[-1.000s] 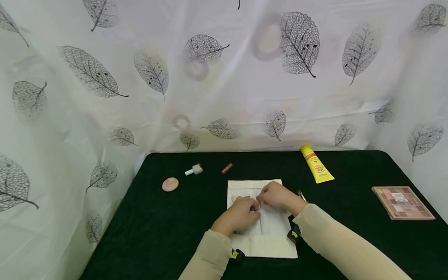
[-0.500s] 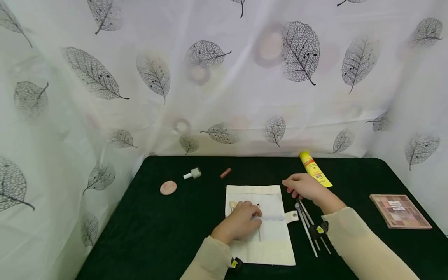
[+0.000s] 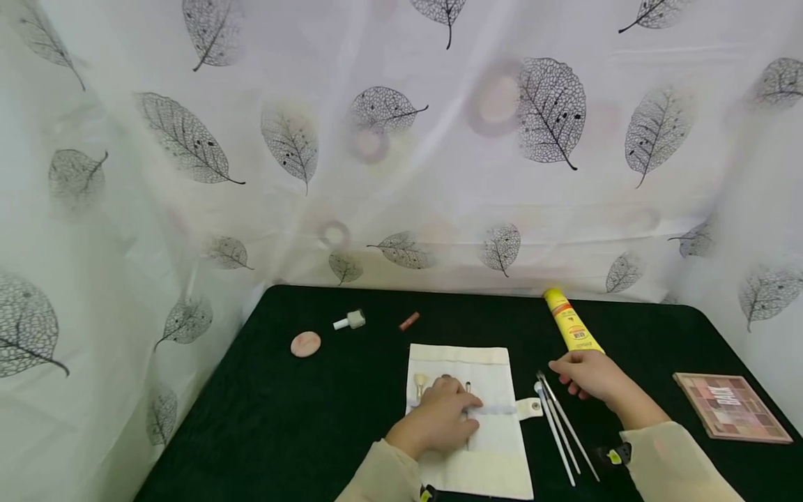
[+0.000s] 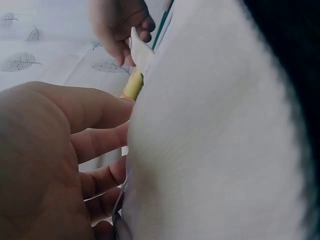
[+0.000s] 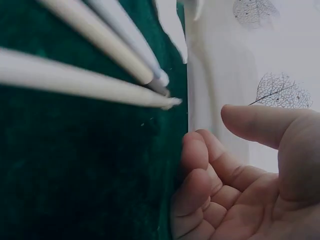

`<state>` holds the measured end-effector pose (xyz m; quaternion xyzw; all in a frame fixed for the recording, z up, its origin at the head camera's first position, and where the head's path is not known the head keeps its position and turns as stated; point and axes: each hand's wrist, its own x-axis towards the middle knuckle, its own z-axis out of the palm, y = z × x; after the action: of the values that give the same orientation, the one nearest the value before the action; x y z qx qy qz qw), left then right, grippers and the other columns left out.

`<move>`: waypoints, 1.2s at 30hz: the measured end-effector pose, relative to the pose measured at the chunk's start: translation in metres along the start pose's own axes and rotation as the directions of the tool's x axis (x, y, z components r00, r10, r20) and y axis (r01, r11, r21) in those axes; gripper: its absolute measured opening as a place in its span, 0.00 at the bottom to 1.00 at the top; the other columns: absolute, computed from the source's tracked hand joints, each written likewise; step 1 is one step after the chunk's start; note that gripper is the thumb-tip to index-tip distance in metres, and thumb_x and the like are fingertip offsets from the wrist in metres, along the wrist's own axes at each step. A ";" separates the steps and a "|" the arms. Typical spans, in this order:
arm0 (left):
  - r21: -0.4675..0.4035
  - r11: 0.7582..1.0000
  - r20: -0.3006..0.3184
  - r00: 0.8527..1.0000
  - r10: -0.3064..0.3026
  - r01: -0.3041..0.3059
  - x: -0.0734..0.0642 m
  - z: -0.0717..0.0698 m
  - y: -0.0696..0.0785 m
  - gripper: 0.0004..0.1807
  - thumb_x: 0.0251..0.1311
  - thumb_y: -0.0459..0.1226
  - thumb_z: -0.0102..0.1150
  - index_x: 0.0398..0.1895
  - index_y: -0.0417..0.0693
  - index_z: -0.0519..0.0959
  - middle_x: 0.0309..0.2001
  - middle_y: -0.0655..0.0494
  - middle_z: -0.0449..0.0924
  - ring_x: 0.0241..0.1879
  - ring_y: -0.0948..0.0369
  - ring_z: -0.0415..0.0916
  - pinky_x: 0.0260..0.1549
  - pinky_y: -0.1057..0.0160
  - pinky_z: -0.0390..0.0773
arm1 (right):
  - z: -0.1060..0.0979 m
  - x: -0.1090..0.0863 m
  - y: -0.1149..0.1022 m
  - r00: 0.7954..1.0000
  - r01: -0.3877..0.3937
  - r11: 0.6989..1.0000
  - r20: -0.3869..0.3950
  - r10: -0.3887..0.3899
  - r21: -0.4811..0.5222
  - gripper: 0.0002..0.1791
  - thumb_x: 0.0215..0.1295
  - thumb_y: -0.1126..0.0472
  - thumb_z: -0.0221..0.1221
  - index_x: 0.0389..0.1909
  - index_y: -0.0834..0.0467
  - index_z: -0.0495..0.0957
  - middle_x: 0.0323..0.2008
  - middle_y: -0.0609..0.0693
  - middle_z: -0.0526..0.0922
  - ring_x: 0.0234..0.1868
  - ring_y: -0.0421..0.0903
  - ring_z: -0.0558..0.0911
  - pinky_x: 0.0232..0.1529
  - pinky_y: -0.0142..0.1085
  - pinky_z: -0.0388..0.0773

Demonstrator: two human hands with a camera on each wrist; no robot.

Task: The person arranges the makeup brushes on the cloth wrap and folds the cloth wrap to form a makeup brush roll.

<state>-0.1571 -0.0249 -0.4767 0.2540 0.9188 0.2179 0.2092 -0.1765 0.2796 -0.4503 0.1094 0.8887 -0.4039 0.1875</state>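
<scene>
My left hand (image 3: pixel 442 415) rests on an unfolded cream fabric brush pouch (image 3: pixel 479 460), fingers spread and lightly bent. A pale-headed makeup brush (image 3: pixel 419 382) shows in the pouch beyond that hand, and the tip of a thin brush (image 3: pixel 468 387) sticks up by its fingers. To the right, my right hand (image 3: pixel 590 380) hovers with loosely curled fingers and holds nothing, as the right wrist view confirms. Just left of it, several slim makeup brushes (image 3: pixel 567 436) lie fanned on the dark green cloth, beside the pouch's snap strap (image 3: pixel 529 408).
A yellow tube (image 3: pixel 572 322) lies behind my right hand, and an eyeshadow palette (image 3: pixel 730 408) sits at the far right. Back left are a round pink compact (image 3: pixel 305 344), a nail polish bottle (image 3: pixel 355 319) and a small reddish-brown tube (image 3: pixel 409 321). A leaf-print curtain (image 3: pixel 452 195) hangs behind.
My right hand has left the pouch and moved right, past the loose brushes, close to the yellow tube. My left hand has stayed on the pouch. The head view has tilted slightly upward.
</scene>
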 end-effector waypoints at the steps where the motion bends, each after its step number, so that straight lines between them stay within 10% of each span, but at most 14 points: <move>1: -0.002 1.000 -0.002 1.000 0.002 -0.002 0.000 0.001 0.000 0.16 0.67 0.50 0.60 0.57 0.69 0.81 0.45 0.67 0.68 0.49 0.66 0.60 0.51 0.60 0.67 | 0.000 -0.001 0.002 1.000 -0.010 1.000 0.003 0.010 -0.001 0.19 0.72 0.48 0.57 0.43 0.62 0.79 0.33 0.53 0.77 0.29 0.48 0.77 0.31 0.40 0.75; 25: -0.017 0.999 0.009 1.000 0.029 -0.029 0.002 0.001 -0.007 0.11 0.66 0.52 0.60 0.49 0.66 0.80 0.48 0.69 0.71 0.64 0.61 0.59 0.62 0.50 0.64 | 0.022 -0.004 -0.004 1.000 0.018 0.979 0.028 -0.012 -0.205 0.10 0.68 0.54 0.61 0.35 0.57 0.78 0.25 0.52 0.75 0.24 0.48 0.75 0.27 0.38 0.72; 36: -0.032 0.999 0.016 0.999 0.036 -0.036 0.003 -0.002 -0.006 0.12 0.66 0.51 0.60 0.50 0.64 0.81 0.43 0.69 0.69 0.51 0.65 0.61 0.52 0.57 0.67 | 0.022 -0.007 -0.013 0.998 0.039 0.974 0.049 -0.028 -0.225 0.06 0.68 0.59 0.60 0.34 0.58 0.79 0.23 0.51 0.75 0.24 0.47 0.75 0.27 0.38 0.72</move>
<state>-0.1626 -0.0286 -0.4790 0.2690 0.9088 0.2339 0.2167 -0.1694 0.2545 -0.4520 0.0631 0.9260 -0.3059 0.2121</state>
